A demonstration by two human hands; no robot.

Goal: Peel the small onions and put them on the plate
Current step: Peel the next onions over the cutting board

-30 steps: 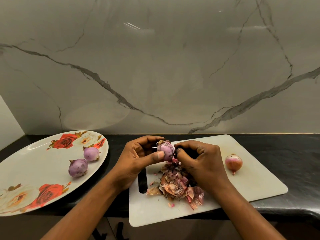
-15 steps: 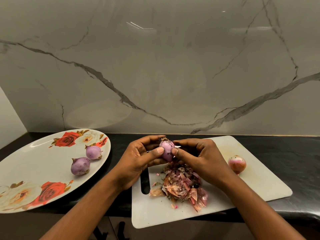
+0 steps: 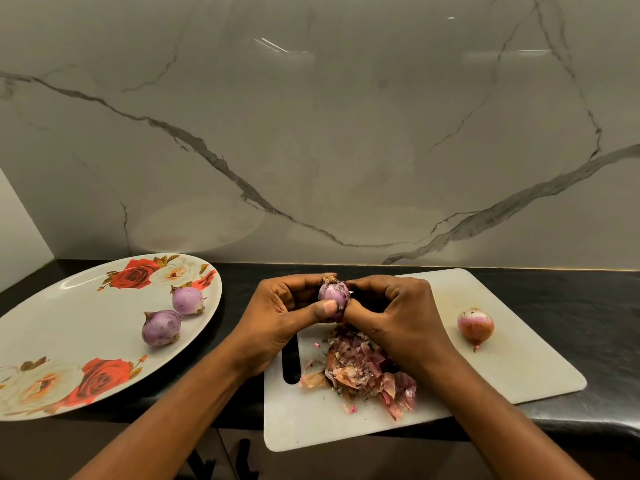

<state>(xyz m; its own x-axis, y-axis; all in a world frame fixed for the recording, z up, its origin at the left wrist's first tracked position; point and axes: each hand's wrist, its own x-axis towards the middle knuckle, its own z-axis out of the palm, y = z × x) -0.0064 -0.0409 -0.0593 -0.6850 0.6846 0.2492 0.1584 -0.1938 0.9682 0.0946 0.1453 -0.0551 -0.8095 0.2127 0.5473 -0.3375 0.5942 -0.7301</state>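
Observation:
A small purple onion (image 3: 333, 295), root tuft up, is held over the white cutting board (image 3: 519, 362). My left hand (image 3: 284, 317) grips it, with the thumb across its front. My right hand (image 3: 401, 317) is curled close against the onion's right side. It seems to hold a small knife, of which only a pale blade sliver (image 3: 351, 292) shows. Two peeled onions (image 3: 161, 327) (image 3: 188, 300) lie on the rose-patterned plate (image 3: 69, 323) at the left. One unpeeled reddish onion (image 3: 475, 325) lies on the right of the board.
A heap of dry onion skins (image 3: 360, 372) lies on the board below my hands. The board and plate stand on a black counter (image 3: 588, 306), whose front edge is close to me. A marble wall (image 3: 346, 150) rises right behind it.
The onion has been turned in my left hand. My right hand has closed in tighter against it, so the dark handle seen a second ago is now hidden.

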